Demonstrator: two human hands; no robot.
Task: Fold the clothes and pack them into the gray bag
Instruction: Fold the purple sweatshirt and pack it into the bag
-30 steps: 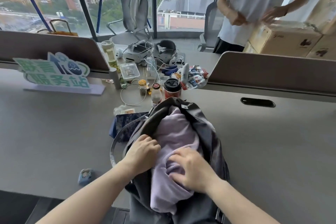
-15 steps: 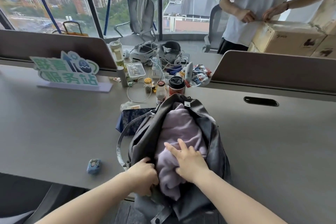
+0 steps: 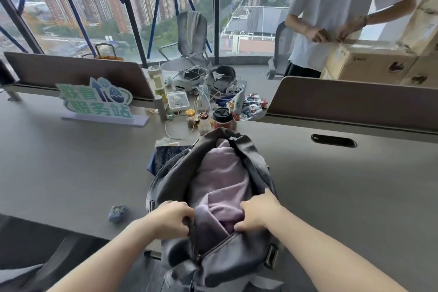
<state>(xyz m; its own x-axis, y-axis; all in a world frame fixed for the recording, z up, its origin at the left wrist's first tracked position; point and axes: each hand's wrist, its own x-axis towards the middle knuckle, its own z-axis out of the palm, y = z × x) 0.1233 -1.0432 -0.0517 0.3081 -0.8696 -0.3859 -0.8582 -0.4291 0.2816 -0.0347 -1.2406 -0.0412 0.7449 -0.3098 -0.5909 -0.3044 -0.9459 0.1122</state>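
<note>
Two hands work at the near end of the gray bag (image 3: 239, 258), which lies on the desk (image 3: 71, 168). Your left hand (image 3: 171, 220) grips the opening's edge, likely to hold it wide. Your right hand (image 3: 257, 212), fingers curled, tucks the lilac garment (image 3: 220, 178) down inside.

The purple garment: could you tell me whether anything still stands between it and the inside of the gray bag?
Nothing visible does. The purple garment already lies in the open mouth of the gray bag. The left hand grips the bag's near left edge, and the right hand tucks the cloth down at the near right.
</note>
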